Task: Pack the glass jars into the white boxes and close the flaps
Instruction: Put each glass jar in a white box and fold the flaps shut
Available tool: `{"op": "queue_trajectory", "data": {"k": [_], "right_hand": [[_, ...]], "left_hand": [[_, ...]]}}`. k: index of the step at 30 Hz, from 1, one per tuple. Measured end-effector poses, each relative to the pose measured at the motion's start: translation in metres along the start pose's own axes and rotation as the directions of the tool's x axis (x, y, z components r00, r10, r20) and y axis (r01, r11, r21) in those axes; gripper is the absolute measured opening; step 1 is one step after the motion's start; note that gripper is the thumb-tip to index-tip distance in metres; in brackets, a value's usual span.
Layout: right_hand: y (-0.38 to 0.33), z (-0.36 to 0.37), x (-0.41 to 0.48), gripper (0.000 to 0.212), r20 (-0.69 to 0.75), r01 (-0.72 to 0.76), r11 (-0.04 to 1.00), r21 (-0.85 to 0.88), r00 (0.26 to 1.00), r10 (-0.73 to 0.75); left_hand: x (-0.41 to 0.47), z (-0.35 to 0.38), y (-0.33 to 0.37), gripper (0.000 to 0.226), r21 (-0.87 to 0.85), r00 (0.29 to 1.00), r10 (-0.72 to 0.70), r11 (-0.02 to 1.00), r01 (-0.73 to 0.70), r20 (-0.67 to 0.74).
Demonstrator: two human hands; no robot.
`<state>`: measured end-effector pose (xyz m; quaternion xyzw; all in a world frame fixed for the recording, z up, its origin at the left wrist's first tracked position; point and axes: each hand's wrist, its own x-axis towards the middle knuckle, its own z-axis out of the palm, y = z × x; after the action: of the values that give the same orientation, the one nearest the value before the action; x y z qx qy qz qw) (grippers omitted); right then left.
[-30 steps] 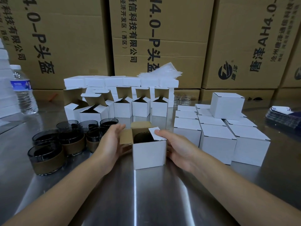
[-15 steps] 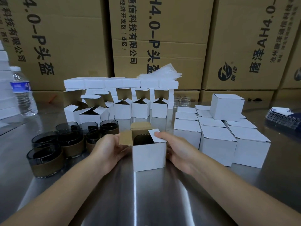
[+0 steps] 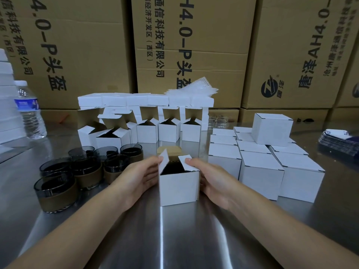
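The box (image 3: 179, 188) stands upright at centre, white, with a dark jar (image 3: 172, 167) inside. Its two side flaps are half raised and its brown-lined lid tilts back. Loose jars (image 3: 56, 189) of smoky glass with brown bands cluster at 9 o'clock. Open boxes (image 3: 169, 131) line 12 o'clock, and closed boxes (image 3: 260, 171) sit at 3 o'clock.

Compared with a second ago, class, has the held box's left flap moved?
Yes. The left flap has swung up and inward over the box, away from the jars, pushed by the left hand.
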<state>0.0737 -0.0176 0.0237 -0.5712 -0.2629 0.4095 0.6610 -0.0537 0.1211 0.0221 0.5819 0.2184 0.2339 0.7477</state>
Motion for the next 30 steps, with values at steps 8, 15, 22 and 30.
{"op": "queue_trajectory", "data": {"k": [8, 15, 22, 30], "right_hand": [[-0.0006, 0.0012, 0.0014, 0.022, -0.010, 0.002, 1.000, 0.019, 1.000, -0.002], [-0.0028, -0.0010, 0.0022, 0.015, -0.046, -0.008, 0.997, 0.082, 0.999, 0.012], [-0.0037, -0.0026, 0.0021, 0.034, 0.055, 0.036, 0.999, 0.006, 0.998, -0.036], [-0.0040, -0.0047, 0.0041, 0.034, 0.071, 0.063, 0.996, 0.057, 0.995, -0.068]], "left_hand": [[-0.0061, 0.0030, 0.0015, 0.017, 0.056, 0.997, 0.061, 0.996, -0.064, 0.048], [-0.0055, 0.0029, 0.0022, 0.018, 0.068, 0.994, 0.081, 0.994, -0.086, 0.073], [-0.0052, 0.0025, 0.0026, 0.022, 0.081, 0.989, 0.097, 0.991, -0.106, 0.109], [-0.0057, 0.0028, 0.0031, 0.025, 0.096, 0.987, 0.106, 0.988, -0.117, 0.119]]}}
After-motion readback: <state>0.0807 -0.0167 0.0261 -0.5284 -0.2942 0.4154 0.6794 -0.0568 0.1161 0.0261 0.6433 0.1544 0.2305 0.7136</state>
